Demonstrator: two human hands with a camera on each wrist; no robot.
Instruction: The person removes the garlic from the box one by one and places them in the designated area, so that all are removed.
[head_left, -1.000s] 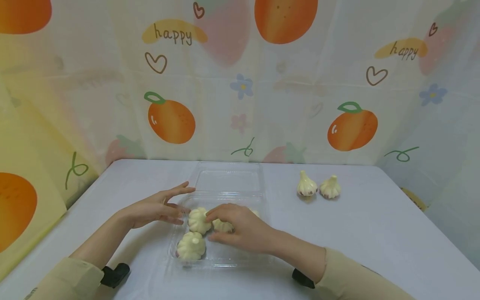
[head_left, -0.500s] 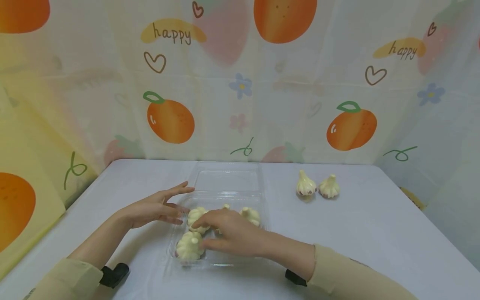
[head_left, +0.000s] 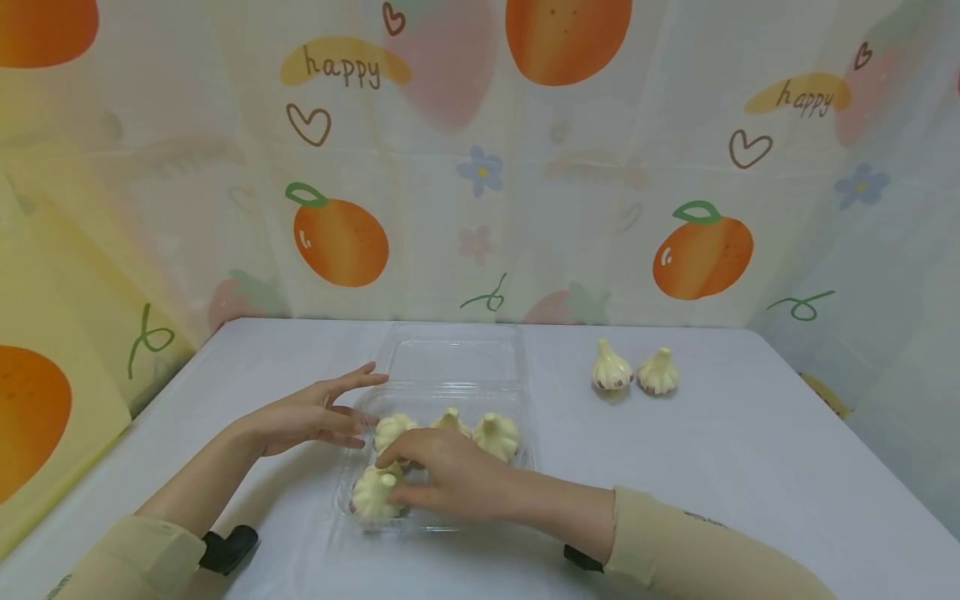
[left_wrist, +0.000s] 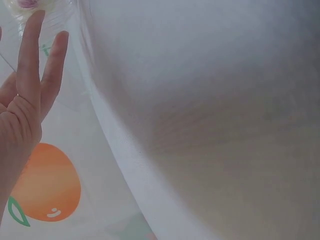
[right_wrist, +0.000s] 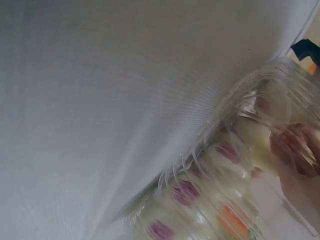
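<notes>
Garlic bulbs fill part of a clear plastic box (head_left: 442,528): three in the back row, including the right-hand bulb (head_left: 496,437), and one garlic bulb (head_left: 372,498) at the front left. My right hand (head_left: 465,479) reaches into the box and holds that front-left bulb by its top, thumb and forefinger either side of its stem. In the right wrist view, purple-marked bulbs (right_wrist: 185,192) show through the box wall, the right hand's fingers (right_wrist: 287,145) bent beyond them. My left hand (head_left: 307,417), fingers spread and fairly straight, rests at the box's left side.
The box's clear lid (head_left: 457,362) lies folded back on the white table (head_left: 720,467). Off to the right stand two more garlic bulbs, a left one (head_left: 612,368) and a right one (head_left: 658,375). A printed curtain (head_left: 570,200) hangs behind the table.
My right hand has moved from the back row left and toward me, to the front-left bulb, uncovering the back-row bulbs at the middle and right. The left hand stays put.
</notes>
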